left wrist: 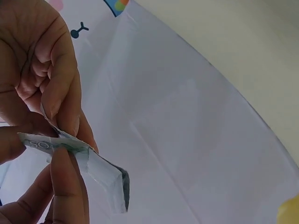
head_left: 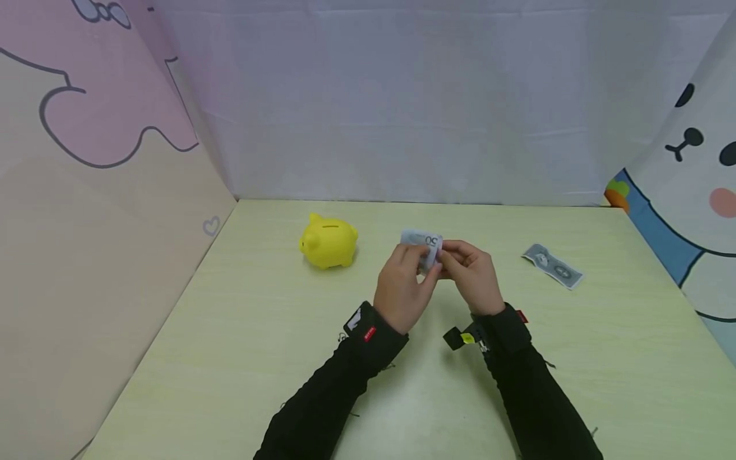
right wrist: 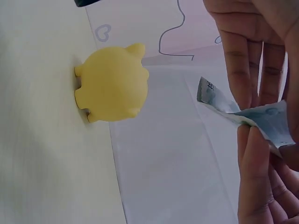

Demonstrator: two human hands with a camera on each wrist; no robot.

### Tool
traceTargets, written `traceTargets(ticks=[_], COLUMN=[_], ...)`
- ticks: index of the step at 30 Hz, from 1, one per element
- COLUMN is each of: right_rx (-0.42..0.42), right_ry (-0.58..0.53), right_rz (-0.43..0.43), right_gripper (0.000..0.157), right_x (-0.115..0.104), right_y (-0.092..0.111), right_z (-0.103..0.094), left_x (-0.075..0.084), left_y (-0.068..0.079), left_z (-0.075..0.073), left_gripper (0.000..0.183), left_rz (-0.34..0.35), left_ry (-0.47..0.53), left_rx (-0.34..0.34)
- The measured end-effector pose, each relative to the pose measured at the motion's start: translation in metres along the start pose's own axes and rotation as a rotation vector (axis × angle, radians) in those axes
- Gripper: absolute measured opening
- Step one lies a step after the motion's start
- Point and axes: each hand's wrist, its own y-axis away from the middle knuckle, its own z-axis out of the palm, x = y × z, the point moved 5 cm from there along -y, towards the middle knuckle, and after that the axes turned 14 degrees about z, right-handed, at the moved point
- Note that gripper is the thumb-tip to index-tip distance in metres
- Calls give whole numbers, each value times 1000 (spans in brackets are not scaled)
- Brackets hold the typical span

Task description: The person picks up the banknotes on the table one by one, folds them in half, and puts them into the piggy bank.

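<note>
Just right of the head view's middle, my left hand (head_left: pixel 402 289) and right hand (head_left: pixel 475 279) pinch the banknote (head_left: pixel 420 237), apparently mid-fold, so the next move likely calls for pressing its crease; the piggy bank (head_left: pixel 330 245) stands left of centre.

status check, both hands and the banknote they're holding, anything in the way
Left hand and right hand: both pinching the held banknote. Note creased, bearing a 50. Nothing visible between it and the yellow piggy bank.
</note>
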Motion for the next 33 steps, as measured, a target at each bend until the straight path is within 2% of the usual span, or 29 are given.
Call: traceTargets(ticks=[5, 10, 22, 33], right_rx=[0, 2, 6, 1], right_ry=[-8, -4, 8, -2], right_rz=[18, 37, 54, 22], right_gripper=[33, 33, 35, 36], right_x=[0, 0, 0, 0], right_y=[0, 0, 0, 1], right_z=[1, 2, 4, 5], left_x=[1, 1, -1, -2], left_y=[0, 0, 0, 2], left_z=[1, 2, 4, 3], left_gripper=[28, 29, 29, 31], left_rz=[36, 54, 61, 44], left_ry=[-78, -108, -123, -98], left_rx=[10, 17, 29, 27])
